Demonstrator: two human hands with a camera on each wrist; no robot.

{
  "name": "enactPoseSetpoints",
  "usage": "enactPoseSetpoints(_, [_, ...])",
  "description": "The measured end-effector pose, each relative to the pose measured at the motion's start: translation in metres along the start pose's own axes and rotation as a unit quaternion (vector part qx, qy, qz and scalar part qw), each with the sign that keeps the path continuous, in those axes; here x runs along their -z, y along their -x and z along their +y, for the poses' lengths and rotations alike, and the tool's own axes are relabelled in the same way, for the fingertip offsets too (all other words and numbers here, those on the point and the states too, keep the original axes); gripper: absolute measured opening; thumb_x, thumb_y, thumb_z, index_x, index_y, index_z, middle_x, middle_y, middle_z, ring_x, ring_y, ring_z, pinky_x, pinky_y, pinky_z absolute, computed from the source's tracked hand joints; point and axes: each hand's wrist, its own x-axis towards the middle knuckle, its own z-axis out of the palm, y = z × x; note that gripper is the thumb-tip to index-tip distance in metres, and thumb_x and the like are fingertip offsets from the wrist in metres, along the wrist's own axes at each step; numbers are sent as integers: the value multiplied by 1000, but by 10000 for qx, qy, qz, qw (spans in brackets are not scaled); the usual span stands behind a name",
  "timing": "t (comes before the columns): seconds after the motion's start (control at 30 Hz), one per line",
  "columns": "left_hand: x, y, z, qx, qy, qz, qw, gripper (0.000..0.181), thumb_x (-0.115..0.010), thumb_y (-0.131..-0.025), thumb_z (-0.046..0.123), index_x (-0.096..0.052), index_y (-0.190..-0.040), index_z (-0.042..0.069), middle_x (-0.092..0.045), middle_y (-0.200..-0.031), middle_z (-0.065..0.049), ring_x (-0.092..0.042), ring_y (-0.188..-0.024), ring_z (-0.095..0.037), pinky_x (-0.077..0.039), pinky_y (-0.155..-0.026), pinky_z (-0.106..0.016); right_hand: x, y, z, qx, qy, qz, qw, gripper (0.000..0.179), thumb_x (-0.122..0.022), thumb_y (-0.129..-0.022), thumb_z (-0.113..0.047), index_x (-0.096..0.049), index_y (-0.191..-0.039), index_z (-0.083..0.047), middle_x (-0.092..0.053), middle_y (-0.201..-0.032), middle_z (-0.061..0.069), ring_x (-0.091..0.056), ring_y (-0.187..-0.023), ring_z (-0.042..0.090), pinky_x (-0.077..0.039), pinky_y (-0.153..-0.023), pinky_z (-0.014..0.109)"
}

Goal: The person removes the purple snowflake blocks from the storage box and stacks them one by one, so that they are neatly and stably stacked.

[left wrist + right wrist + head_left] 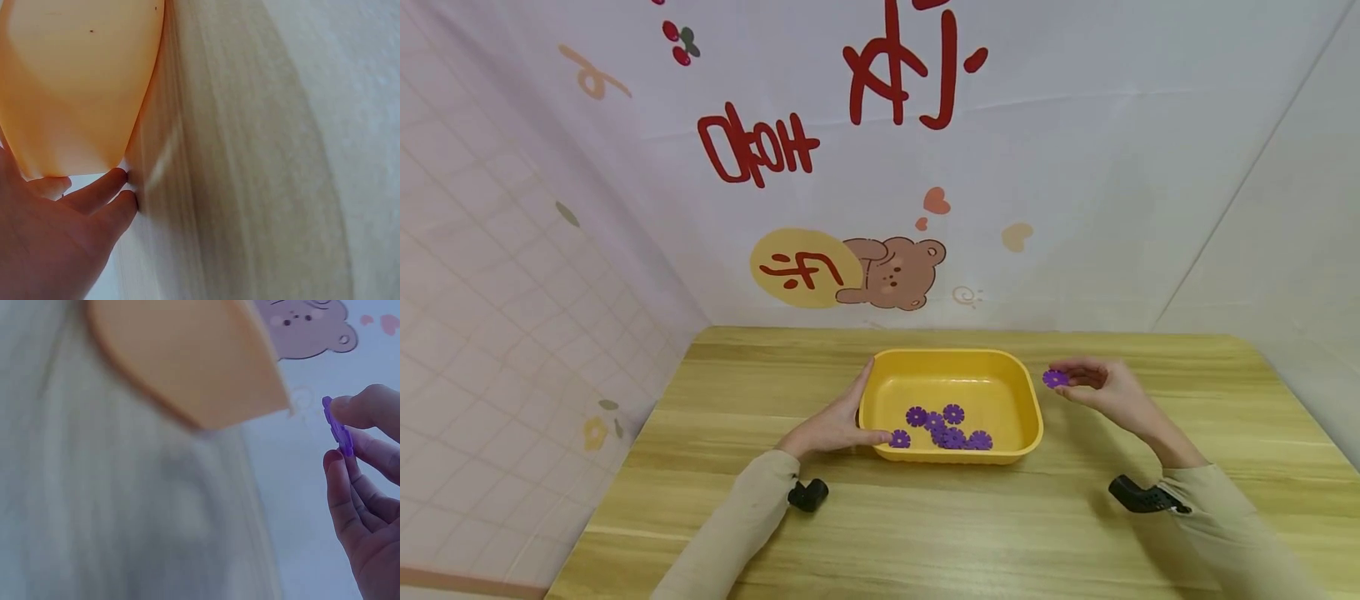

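Observation:
A yellow plastic basin [917,390] stands on the table, with several purple snowflake discs [953,437] lying loose along its near side. My left hand [831,429] holds the basin's left end, thumb over the near-left corner and fingers along the outer wall. In the left wrist view, the fingertips [119,177] press against the basin's wall [81,94]. To the right of the basin, my right hand [1108,392] pinches one purple snowflake disc [1056,378] between thumb and fingers, raised above the table. The right wrist view shows that disc [338,428] edge-on at the fingertips.
Wood-grain table [962,533] extends around the basin on all sides. Behind it hangs a white printed cloth [1075,167] with a bear and red characters. A black wrist mount [808,495] sits at the left sleeve, another mount [1142,495] at the right.

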Motion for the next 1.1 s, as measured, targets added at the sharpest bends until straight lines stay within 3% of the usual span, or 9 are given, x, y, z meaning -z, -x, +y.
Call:
enactPoseSetpoints(0.2, [0,-1,-1,-53,-91,-5,9999,114,-76,-84,12,15,-153,12,9,-160,-13,-12,-144,-32,-17,-114,-41,1,22,11,227,360,-339,9985,31,-70,-86,1,-64,-116,8,-68,-106,19,-66,-88,19,-55,-73,22])
enactPoseSetpoints(0.47, [2,-1,1,-18,-72,32,10000,114,-76,-84,13,15,-153,12,9,-160,-13,-12,-144,-32,-17,-114,-41,-8,52,18,662,324,-700,9948,32,-72,-81,8,-66,-112,3,-67,-105,13,-63,-85,16,-54,-73,23])
enactPoseSetpoints(0.6, [2,-1,3,-14,-43,18,10000,114,-76,-84,12,15,-153,12,8,-160,-14,-13,-144,-32,-18,-114,-42,-13,62,22,745,337,-733,9940,33,-74,-78,10,-67,-109,1,-67,-105,10,-63,-86,13,-55,-73,23])
enactPoseSetpoints(0.77, [2,-1,1,29,-96,26,9999,114,-76,-84,12,15,-153,10,9,-160,-14,-9,-145,-32,-17,-115,-42,-18,66,28,789,490,-901,9916,33,-77,-78,5,-69,-109,-4,-68,-106,8,-61,-96,11,-49,-83,16])
enactPoseSetpoints(0.9, [0,-5,-14,9,-221,116,9997,116,-77,-82,14,14,-153,12,9,-160,-11,-7,-145,-29,-15,-115,-42,-20,65,34,974,742,-1069,9867,35,-78,-78,3,-69,-110,-8,-68,-106,5,-59,-100,11,-43,-89,11])
enactPoseSetpoints(1.1, [-2,-14,-35,-4,-420,216,9989,120,-80,-81,23,16,-153,26,9,-160,0,-8,-145,-20,-15,-115,-37,-17,65,39,1267,605,-1215,9826,38,-75,-77,10,-67,-112,-5,-65,-109,9,-57,-101,13,-41,-90,11])
